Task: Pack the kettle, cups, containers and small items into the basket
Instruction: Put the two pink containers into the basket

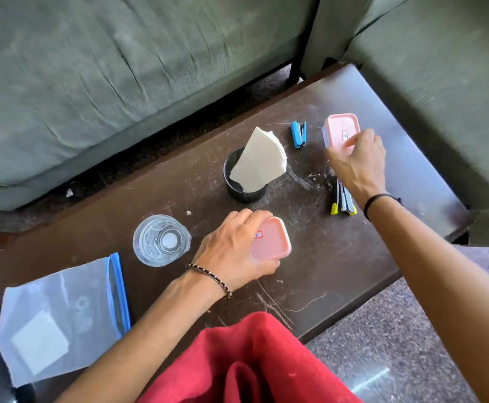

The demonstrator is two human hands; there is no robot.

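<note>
Left hand [231, 251] is gripping near pink-lidded container [272, 238] on dark table [339, 271] beside glass cup [160, 240], right hand [356, 161] is gripping far pink-lidded container [340, 128] by blue stapler [299, 134].

My arms are bare, no sleeves. A thin beaded bracelet [210, 277], dark and pale, rings my left wrist; a plain black band [378, 202] circles my right. Red cloth [255, 365] covers my lap.

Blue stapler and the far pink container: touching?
Apart. The head view shows a strip of bare tabletop between the blue stapler and the far pink container, which the right hand grips.
</note>
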